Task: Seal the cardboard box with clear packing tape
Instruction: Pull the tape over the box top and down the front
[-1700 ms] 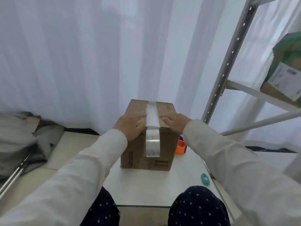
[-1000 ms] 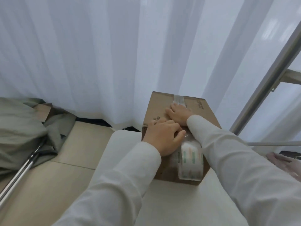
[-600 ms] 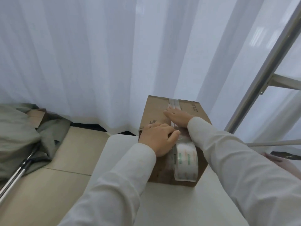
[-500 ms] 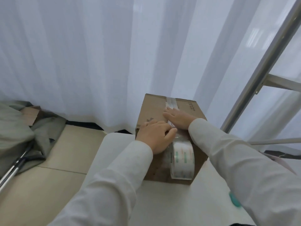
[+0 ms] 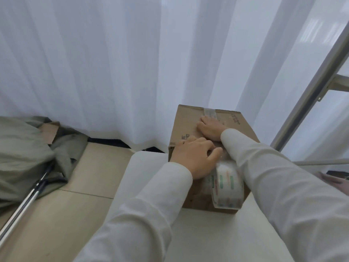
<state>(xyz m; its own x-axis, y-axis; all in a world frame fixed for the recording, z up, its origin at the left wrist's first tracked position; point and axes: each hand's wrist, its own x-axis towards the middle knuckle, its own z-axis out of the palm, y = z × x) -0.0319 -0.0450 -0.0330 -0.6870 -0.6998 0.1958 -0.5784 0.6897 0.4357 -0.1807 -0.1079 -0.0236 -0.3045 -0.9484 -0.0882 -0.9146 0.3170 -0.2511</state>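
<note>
A brown cardboard box [image 5: 186, 121] stands on a white table [image 5: 147, 167]. A strip of clear tape [image 5: 209, 112] runs along the middle of its top to the far edge. The tape roll [image 5: 227, 186], clear with green and orange print, hangs against the box's front face, still joined to the strip. My left hand [image 5: 194, 157] lies on the near top edge, thumb against the tape just above the roll. My right hand [image 5: 211, 127] presses flat on the strip, farther along the top. Both sleeves are white.
White curtains [image 5: 113, 63] hang right behind the box. A grey metal shelf upright [image 5: 311, 87] slants up at the right. On the tiled floor at the left lie a green cloth heap [image 5: 22, 148] and a metal pole [image 5: 22, 203].
My hands were on either side of the tape at the near edge. The right hand has moved onto the strip mid-top, the left onto the near edge above the roll. The view shifted left.
</note>
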